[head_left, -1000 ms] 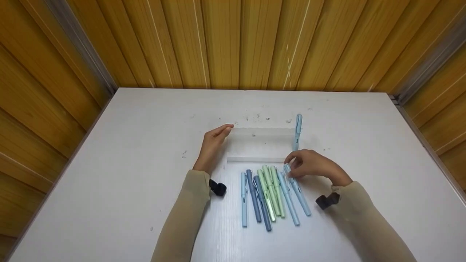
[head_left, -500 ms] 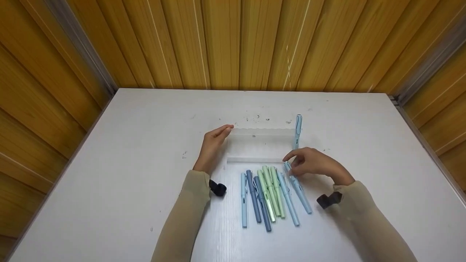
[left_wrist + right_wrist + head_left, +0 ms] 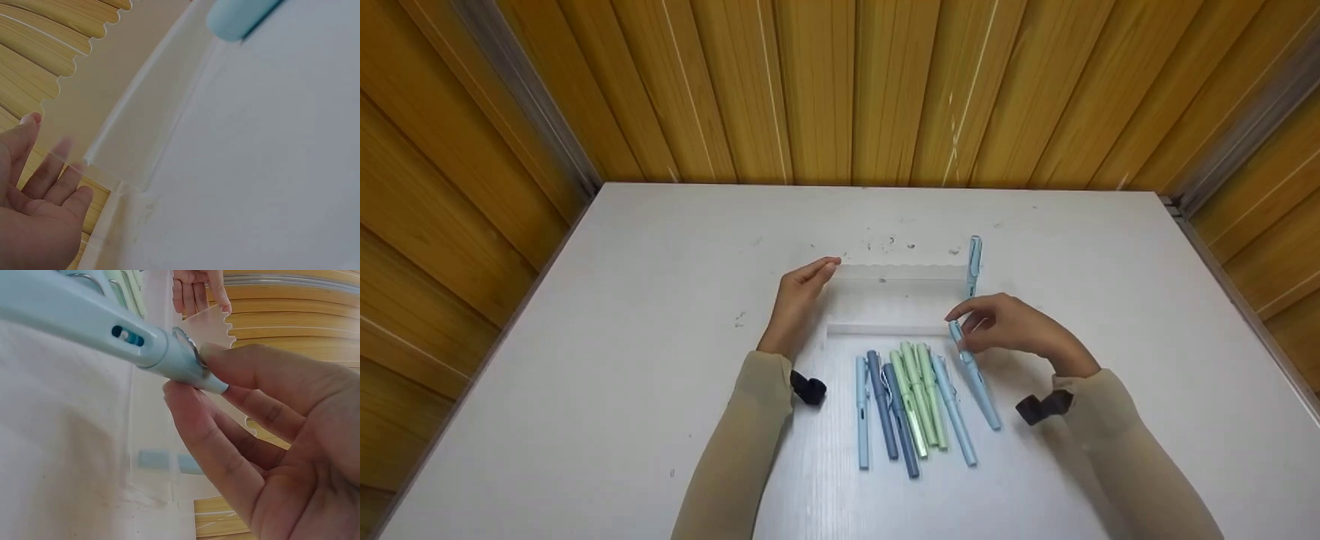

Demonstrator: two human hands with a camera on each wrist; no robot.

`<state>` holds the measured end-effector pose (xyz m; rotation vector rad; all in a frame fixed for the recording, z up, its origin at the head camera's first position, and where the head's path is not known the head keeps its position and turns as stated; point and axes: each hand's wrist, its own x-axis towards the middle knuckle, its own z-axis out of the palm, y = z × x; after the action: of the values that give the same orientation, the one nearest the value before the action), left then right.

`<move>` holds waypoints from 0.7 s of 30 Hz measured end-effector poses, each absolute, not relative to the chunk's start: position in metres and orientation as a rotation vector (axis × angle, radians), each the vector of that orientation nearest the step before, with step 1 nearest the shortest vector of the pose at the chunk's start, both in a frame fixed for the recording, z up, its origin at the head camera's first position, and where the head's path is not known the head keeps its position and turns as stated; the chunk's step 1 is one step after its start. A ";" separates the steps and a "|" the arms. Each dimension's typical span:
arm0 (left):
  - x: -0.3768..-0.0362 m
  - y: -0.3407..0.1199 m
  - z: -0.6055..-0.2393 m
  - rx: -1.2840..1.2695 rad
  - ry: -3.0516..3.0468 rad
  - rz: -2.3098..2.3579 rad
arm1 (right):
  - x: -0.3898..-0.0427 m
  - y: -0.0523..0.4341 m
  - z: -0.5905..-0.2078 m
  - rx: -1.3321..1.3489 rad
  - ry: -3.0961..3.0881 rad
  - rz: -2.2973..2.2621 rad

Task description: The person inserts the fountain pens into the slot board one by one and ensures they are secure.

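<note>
The light blue plastic pen [image 3: 975,379], pinched at its tip by the right hand [image 3: 1020,334] beside the clear acrylic rack [image 3: 896,300] steadied with the left hand's [image 3: 795,304] straight fingers, could probably be dropped through so shallow a grip.

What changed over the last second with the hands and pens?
The right hand, pinching the light blue pen by its end, lifted that end up and away from the pen row, toward the clear rack. The left hand stayed against the rack's left end; the pen standing in the rack and the row did not move.

Recording booth, white table [image 3: 660,315], yellow wood-panel walls [image 3: 840,90]
</note>
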<state>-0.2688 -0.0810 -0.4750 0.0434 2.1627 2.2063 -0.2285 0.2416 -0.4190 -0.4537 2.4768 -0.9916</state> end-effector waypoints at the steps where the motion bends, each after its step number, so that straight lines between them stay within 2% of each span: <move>1: -0.269 -0.081 -0.475 0.046 2.169 2.204 | -0.228 0.241 -0.418 -0.446 2.478 -0.994; 21: -0.270 -0.083 -0.476 0.077 2.263 2.137 | -0.232 0.240 -0.401 -0.438 2.559 -1.135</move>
<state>-0.2702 -0.0825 -0.4760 0.0765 2.2633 2.1369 -0.2321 0.2399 -0.4014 -0.4385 2.5592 -1.1352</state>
